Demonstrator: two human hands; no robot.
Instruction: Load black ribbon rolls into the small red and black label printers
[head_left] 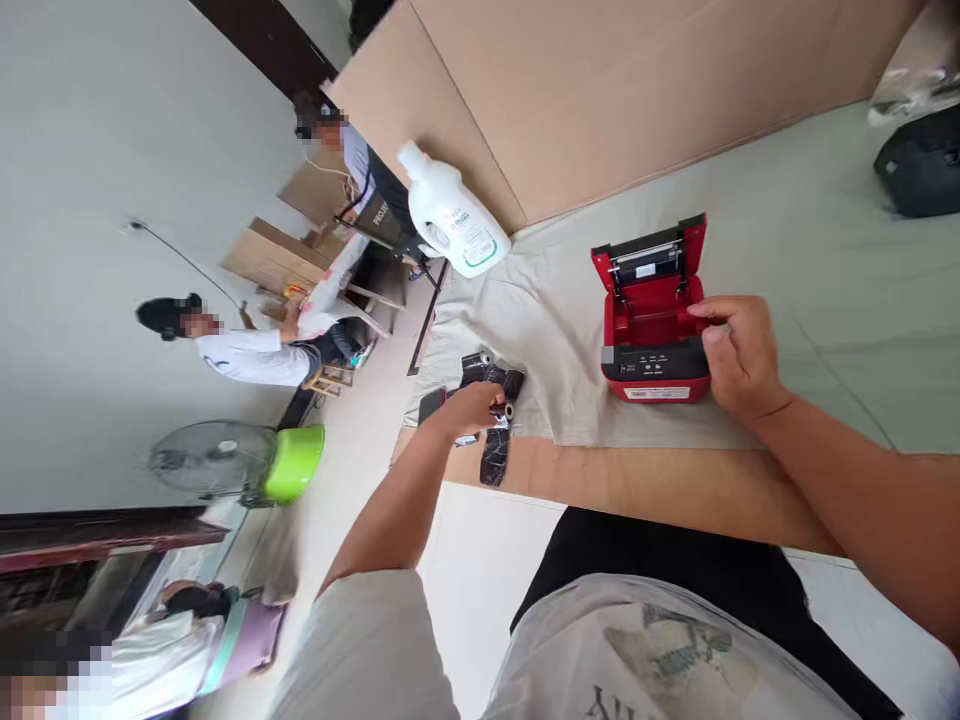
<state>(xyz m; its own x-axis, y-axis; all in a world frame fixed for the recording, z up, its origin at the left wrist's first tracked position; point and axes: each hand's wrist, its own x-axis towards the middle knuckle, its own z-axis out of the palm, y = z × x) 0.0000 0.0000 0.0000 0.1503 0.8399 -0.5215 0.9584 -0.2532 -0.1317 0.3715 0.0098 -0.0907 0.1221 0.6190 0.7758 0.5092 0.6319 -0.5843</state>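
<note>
A small red and black label printer (651, 340) stands on the cloth-covered table (825, 270) with its lid flipped open. My right hand (739, 355) grips the printer's right side, thumb on its upper edge. My left hand (471, 407) reaches left to a pile of black ribbon rolls (496, 378) at the table's corner and closes on a small roll with a dark strip (495, 455) hanging down from it over the edge.
A white detergent bottle (454, 215) lies at the table's far left. Large cardboard sheets (600, 90) lean behind. A black device (922, 165) sits far right. Other people stand off to the left near a fan (206, 458) and a green basin (292, 462).
</note>
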